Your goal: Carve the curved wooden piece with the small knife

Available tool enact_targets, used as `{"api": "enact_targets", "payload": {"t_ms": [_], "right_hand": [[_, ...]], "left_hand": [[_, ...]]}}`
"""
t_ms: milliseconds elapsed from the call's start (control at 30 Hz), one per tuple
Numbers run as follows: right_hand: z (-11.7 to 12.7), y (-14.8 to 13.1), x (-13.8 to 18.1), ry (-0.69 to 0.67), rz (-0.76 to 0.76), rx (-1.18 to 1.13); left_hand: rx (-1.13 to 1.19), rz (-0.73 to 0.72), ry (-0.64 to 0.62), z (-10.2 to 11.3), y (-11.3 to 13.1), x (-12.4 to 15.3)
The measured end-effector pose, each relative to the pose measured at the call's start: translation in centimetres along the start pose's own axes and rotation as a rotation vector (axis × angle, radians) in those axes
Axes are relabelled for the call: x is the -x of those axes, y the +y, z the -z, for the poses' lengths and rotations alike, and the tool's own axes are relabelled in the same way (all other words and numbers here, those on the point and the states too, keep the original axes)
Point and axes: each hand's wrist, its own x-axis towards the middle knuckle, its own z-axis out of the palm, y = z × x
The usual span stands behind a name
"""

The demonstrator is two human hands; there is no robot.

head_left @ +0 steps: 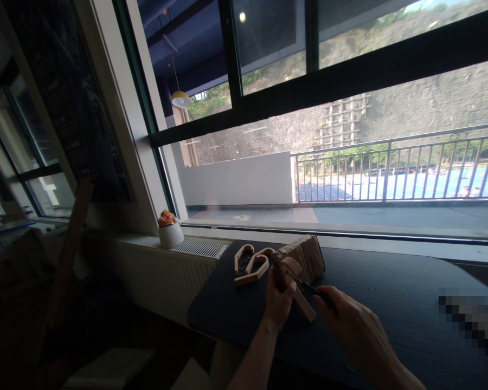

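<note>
One wooden piece sits in the curled left hand, while right of that piece the right hand clasps a screwdriver slanting toward it.

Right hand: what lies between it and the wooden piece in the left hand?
In the head view, a slim dark tool runs from the right hand towards the wooden piece.

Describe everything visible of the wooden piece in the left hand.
The wooden piece looks like pale wood, with a curved upper part and a straight bar slanting toward the picture's lower right. The left hand grips it over the table, partly hiding it; the tool in the right hand points at it, contact unclear.
</note>
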Motion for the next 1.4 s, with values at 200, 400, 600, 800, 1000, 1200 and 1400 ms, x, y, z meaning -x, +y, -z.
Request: {"api": "enact_targets", "payload": {"t_ms": [200, 400, 600, 800, 1000, 1200, 1400], "right_hand": [[-0.7, 0.5, -0.4, 0.124, 0.304, 0.179], [-1.0, 0.5, -1.1, 0.126, 0.382, 0.262], [-0.8, 0.5, -1.4, 0.037, 0.34, 0.213], [-0.4, -0.1, -1.5, -0.106, 0.168, 0.109], [0.0, -0.1, -2.0, -0.244, -0.022, -0.051], [-0.4, -0.6, -1.4, -0.054, 0.099, 0.038], [0.1, -0.9, -1.7, 0.014, 0.271, 0.139]], "left_hand": [[-0.028, -0.017, -0.001, 0.0, 0.5, 0.1], [-0.023, 0.001, 0.009, -0.1, 0.6, 0.2], [-0.031, -0.014, -0.007, -0.1, 0.5, 0.2], [-0.05, -0.042, -0.006, -0.1, 0.6, 0.0], [-0.036, -0.036, -0.006, -0.2, 0.7, 0.1], [-0.015, -0.017, 0.012, -0.1, 0.2, 0.1], [-0.044, -0.028, -0.003, 0.1, 0.4, 0.1]]}}
